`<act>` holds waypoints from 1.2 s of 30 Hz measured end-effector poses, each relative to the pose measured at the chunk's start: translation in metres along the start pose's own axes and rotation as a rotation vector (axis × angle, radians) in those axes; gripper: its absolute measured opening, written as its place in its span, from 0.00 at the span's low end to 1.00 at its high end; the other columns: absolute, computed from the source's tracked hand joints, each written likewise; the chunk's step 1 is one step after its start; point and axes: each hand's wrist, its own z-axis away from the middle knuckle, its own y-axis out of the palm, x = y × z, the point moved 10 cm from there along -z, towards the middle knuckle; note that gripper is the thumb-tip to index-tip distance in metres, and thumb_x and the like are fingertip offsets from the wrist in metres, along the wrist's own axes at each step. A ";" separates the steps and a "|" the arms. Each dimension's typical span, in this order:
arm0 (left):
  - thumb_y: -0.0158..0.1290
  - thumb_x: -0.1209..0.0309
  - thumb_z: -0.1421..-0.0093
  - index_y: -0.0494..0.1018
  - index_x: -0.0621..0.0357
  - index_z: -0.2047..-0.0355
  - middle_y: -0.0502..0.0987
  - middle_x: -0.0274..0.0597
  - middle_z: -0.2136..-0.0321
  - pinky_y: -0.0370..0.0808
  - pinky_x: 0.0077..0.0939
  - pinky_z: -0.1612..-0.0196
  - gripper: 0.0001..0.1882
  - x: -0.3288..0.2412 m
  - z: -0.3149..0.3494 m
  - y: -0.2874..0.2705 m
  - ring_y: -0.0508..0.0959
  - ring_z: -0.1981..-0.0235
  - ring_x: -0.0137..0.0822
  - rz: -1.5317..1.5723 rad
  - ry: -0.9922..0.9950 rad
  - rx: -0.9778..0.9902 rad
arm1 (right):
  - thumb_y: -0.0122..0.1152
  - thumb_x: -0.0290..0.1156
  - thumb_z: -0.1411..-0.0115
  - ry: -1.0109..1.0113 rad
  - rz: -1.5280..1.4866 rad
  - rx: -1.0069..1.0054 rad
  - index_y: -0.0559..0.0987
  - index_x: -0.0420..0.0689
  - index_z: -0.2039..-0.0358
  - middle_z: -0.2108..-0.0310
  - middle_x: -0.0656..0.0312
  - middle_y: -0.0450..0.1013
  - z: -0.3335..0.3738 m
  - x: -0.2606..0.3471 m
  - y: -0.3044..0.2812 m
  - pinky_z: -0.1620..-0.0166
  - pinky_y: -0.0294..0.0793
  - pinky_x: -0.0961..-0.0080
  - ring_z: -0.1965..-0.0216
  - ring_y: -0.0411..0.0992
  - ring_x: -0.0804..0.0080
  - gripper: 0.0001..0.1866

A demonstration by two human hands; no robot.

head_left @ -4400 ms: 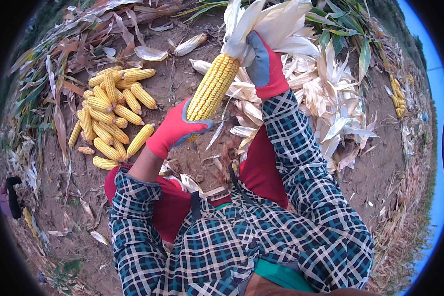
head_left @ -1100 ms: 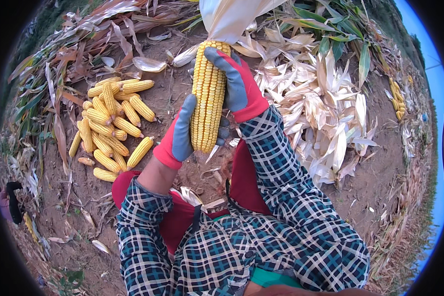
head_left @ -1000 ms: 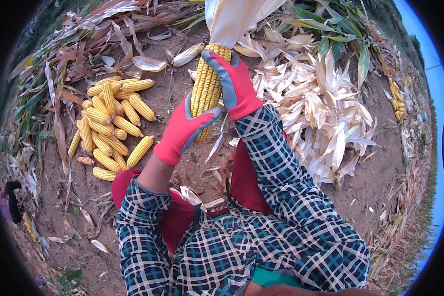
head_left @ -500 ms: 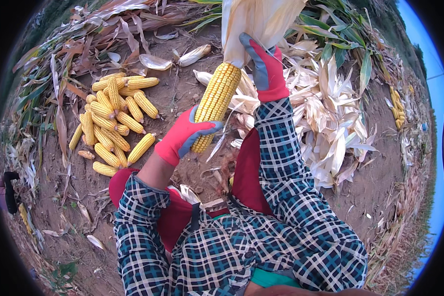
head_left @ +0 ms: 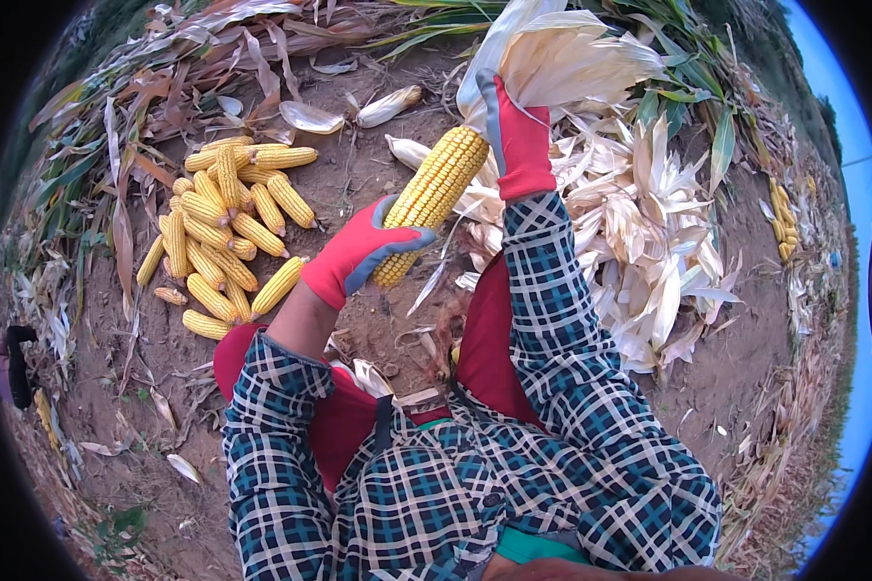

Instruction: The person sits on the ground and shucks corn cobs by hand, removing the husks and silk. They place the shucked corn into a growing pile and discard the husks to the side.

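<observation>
In a red and grey glove, my left hand point(head_left: 366, 247) wraps round the lower part of a yellow corn cob point(head_left: 439, 179). The cob tilts away from me, up to the right, its kernels bare. My right hand point(head_left: 518, 136), gloved alike, grips the pale husk point(head_left: 572, 58) where it joins the cob's far end. Peeled back, the husk fans out beyond that hand toward the upper right. To the left of my left hand lies a pile of bare corn cobs point(head_left: 206, 223). A heap of stripped husks point(head_left: 639, 223) spreads beside my right forearm.
Two unpeeled ears lie on the soil, one point(head_left: 389, 107) farther off, another point(head_left: 409, 151) partly behind the held cob. Dry stalks and leaves point(head_left: 179, 73) line the far side. More yellow cobs point(head_left: 783, 221) lie at the far right. A dark-clad arm point(head_left: 16, 363) shows at the left rim.
The cob has tilted further to the right, and the husk in my right hand has swung rightward. Both hands keep their hold.
</observation>
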 end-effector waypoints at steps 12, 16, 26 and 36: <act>0.66 0.59 0.57 0.52 0.66 0.39 0.73 0.59 0.56 0.72 0.38 0.52 0.51 -0.015 0.000 0.003 0.75 0.53 0.51 -0.992 0.298 -0.415 | 0.61 0.38 0.43 -0.200 0.198 -0.071 0.74 0.40 0.53 0.55 0.53 0.73 0.004 0.006 -0.006 0.52 0.69 0.67 0.54 0.72 0.61 0.21; 0.67 0.61 0.60 0.56 0.62 0.42 0.73 0.55 0.53 0.73 0.36 0.51 0.48 -0.012 0.003 -0.003 0.75 0.52 0.48 -0.682 0.250 -0.281 | 0.64 0.35 0.51 -0.553 0.225 0.330 0.75 0.45 0.53 0.54 0.59 0.74 0.032 0.026 0.042 0.47 0.69 0.69 0.52 0.72 0.66 0.22; 0.63 0.65 0.50 0.62 0.61 0.49 0.74 0.44 0.63 0.77 0.27 0.65 0.32 0.001 0.030 0.083 0.79 0.65 0.35 0.384 0.002 0.162 | 0.45 0.37 0.35 -0.037 -1.366 0.685 0.73 0.50 0.76 0.91 0.76 0.52 0.008 0.059 0.015 0.69 0.68 0.80 0.78 0.65 0.84 0.14; 0.58 0.57 0.48 0.51 0.69 0.40 0.71 0.47 0.68 0.76 0.22 0.81 0.44 -0.009 0.055 0.106 0.76 0.80 0.34 0.900 -0.124 0.605 | 0.54 0.18 0.53 0.382 -2.159 0.598 0.79 0.47 0.80 0.89 0.73 0.67 -0.005 0.038 -0.025 0.67 0.72 0.82 0.77 0.72 0.84 0.08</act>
